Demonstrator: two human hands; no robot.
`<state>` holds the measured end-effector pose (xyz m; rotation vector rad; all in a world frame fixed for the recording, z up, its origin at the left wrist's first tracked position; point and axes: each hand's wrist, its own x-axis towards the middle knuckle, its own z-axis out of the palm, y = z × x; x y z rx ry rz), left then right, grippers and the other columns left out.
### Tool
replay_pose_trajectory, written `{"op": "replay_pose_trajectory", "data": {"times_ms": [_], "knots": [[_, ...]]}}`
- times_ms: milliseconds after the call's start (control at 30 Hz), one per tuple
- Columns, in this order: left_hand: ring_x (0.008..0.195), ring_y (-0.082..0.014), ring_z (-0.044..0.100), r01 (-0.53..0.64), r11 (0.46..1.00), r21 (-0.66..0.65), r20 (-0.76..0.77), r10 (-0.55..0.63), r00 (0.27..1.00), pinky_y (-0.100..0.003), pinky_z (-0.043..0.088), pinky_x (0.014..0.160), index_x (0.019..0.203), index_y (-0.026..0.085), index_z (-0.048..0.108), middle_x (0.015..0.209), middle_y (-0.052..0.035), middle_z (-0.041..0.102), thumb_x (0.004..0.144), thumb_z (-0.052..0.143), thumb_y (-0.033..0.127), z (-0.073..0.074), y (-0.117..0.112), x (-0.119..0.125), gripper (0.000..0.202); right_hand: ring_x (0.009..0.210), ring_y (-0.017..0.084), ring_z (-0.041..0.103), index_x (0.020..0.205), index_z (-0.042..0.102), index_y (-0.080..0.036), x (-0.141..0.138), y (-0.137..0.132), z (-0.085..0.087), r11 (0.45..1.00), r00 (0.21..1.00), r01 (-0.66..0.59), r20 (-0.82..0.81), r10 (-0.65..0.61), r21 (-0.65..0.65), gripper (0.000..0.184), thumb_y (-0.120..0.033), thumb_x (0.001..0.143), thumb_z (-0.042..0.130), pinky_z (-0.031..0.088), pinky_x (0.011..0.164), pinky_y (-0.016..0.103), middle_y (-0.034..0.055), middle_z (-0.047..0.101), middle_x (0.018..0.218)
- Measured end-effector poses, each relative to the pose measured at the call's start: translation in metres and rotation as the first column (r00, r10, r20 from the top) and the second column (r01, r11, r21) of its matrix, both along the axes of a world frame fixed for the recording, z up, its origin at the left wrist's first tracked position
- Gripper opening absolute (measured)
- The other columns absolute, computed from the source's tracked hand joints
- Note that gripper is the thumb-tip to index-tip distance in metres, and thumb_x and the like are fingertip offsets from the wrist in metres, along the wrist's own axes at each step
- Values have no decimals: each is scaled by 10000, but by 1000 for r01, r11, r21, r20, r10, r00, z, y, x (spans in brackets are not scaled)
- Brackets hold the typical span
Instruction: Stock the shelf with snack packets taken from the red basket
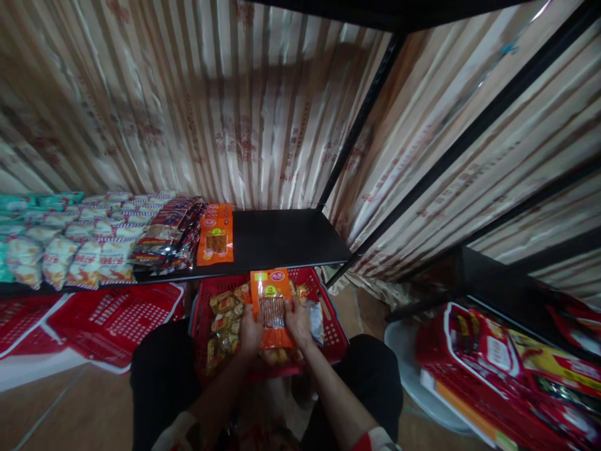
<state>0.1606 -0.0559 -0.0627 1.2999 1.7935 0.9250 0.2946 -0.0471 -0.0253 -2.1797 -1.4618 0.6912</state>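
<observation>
An orange snack packet with a clear window showing brown sticks is held upright between both hands. My left hand grips its left edge, fingers closed. On the opposite edge, my right hand is closed round it, thumb in front. Below the packet sits a red plastic basket with several small yellow-wrapped snacks and a silver packet inside. Matching orange packets lie overlapped on the black shelf, just beyond the basket.
Dark red packets and rows of white snack bags fill the shelf's left side. Red baskets lie under it. A filled red basket stands at right. Black shelf posts rise before striped curtains.
</observation>
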Motion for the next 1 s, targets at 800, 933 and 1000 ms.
{"op": "replay_pose_trajectory", "data": {"times_ms": [800,933,1000], "knots": [[1306,-185,362,13,1000,-12,174,-10,985,-351,261,1104,1216,147,533,1346,-96,492,866,347,326,15,6,-20,435,788,165,618,919,572,-184,-61,-6,42,944,966,-138,-169,194,299,278,-359,866,363,449,715,245,59,673,877],[1296,-148,382,23,998,-58,323,-3,946,-321,296,1093,1178,172,559,1348,-62,501,867,331,265,10,8,-18,396,759,168,612,870,574,-185,-72,-9,46,928,953,-151,-198,227,340,248,-353,844,392,459,696,246,52,668,815],[1286,-147,399,21,994,-109,410,26,912,-304,326,1076,1182,160,558,1362,-70,484,869,333,256,8,8,-18,398,732,167,609,849,572,-186,-78,-9,46,925,948,-162,-207,243,343,230,-338,837,400,463,684,247,51,662,788]]}}
